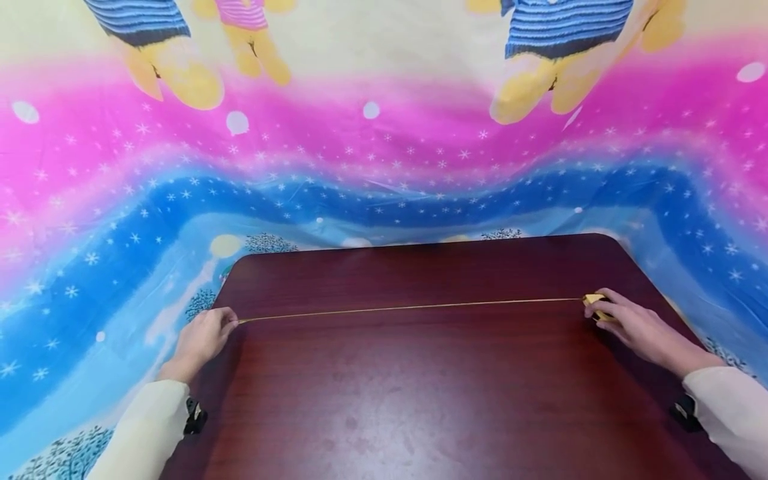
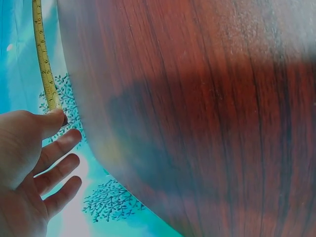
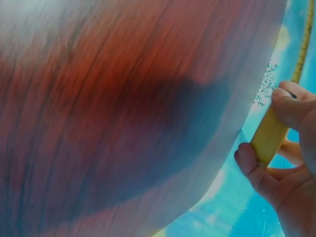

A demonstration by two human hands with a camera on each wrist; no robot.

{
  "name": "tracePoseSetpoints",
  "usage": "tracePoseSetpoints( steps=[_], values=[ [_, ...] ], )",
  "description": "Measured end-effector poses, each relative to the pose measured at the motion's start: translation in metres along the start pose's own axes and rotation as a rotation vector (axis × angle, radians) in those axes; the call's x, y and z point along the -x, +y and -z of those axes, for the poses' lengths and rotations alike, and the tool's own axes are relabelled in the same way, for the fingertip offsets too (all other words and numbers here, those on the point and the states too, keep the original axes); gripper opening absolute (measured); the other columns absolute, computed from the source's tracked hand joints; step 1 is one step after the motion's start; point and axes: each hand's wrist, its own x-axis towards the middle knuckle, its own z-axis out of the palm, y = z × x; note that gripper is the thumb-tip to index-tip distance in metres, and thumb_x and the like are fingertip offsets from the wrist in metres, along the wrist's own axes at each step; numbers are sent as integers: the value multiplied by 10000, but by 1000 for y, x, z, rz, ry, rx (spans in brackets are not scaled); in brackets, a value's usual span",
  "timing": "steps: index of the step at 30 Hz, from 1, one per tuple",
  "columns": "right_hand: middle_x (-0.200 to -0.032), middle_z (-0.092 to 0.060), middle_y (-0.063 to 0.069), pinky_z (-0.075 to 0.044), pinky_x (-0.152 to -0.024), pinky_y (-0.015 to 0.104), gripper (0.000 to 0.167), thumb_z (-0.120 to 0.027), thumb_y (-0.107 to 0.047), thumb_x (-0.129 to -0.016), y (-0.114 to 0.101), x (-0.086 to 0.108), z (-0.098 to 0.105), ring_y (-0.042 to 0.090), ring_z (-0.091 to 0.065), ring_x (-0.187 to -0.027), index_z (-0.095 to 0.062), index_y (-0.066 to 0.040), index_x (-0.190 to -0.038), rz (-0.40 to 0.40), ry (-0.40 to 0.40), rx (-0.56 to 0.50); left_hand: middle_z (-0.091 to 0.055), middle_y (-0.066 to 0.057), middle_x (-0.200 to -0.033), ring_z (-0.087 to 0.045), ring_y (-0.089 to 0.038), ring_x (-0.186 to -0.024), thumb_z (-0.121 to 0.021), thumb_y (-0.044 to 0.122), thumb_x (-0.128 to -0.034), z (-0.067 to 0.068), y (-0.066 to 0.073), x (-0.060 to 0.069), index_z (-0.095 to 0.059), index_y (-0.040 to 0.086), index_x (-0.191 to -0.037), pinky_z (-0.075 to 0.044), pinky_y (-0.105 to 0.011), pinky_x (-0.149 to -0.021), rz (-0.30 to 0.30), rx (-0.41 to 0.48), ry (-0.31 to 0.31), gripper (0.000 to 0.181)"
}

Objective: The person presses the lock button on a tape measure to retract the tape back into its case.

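Observation:
A yellow measuring tape blade (image 1: pixel 408 307) stretches nearly straight across the dark red table (image 1: pixel 384 373) between two hands. At its free end the left hand (image 1: pixel 204 338) pinches the tip; in the left wrist view, thumb and index finger of the left hand (image 2: pixel 37 158) hold the blade (image 2: pixel 46 74) near its first numbers, the other fingers spread. The right hand (image 1: pixel 642 328) grips the yellow tape case (image 1: pixel 594 305) at the other end. Seen from the right wrist, fingers of the right hand (image 3: pixel 291 148) hold the case (image 3: pixel 270 136) by its edges, with the blade (image 3: pixel 302 47) running out of it.
Behind and beside the table hangs a pink and blue cloth (image 1: pixel 372 160) with snowflakes and cartoon figures. The table's far edge and rounded corners lie beyond the tape. A dark device (image 1: pixel 195 417) sits at the left wrist, another (image 1: pixel 685 413) at the right.

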Motion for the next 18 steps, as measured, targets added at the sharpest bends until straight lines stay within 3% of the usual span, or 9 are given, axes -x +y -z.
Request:
tracePoseSetpoints(
  steps=[4, 10, 13, 18],
  values=[
    [-1189, -591, -13, -514, -644, 292, 432, -777, -27, -849, 1, -1, -1, 121, -586, -916, -610, -169, -1222, 11, 11, -10, -724, -108, -892, -616, -221, -733, -608, 130, -997, 2, -3, 0, -706, 54, -998, -521, -469, -659, 0, 6, -2, 124],
    [-1348, -551, 179, -538, -758, 500, 755, -773, -75, -876, 1, -3, 3, 317, -609, -1057, -371, -105, -1513, -70, -64, -82, -714, -110, -877, -586, -221, -729, -605, 130, -1000, 7, -6, 0, -708, 43, -1007, -497, -436, -632, 14, 5, 2, 135],
    [-1403, -523, 221, -517, -809, 558, 761, -788, -98, -866, 2, -3, 4, 371, -586, -1135, -398, -88, -1519, -90, -85, -87, -716, -109, -883, -583, -233, -748, -605, 133, -1001, 7, -5, 0, -716, 44, -1019, -497, -436, -631, 9, 3, 7, 143],
    [-1373, -573, 173, -513, -825, 490, 635, -814, -154, -846, 2, -2, 4, 318, -587, -1142, -535, -76, -1411, -89, -89, -48, -702, -77, -838, -570, -217, -723, -601, 125, -999, 6, -6, 2, -723, 43, -1018, -489, -408, -612, -14, 2, 4, 147]
  ],
)
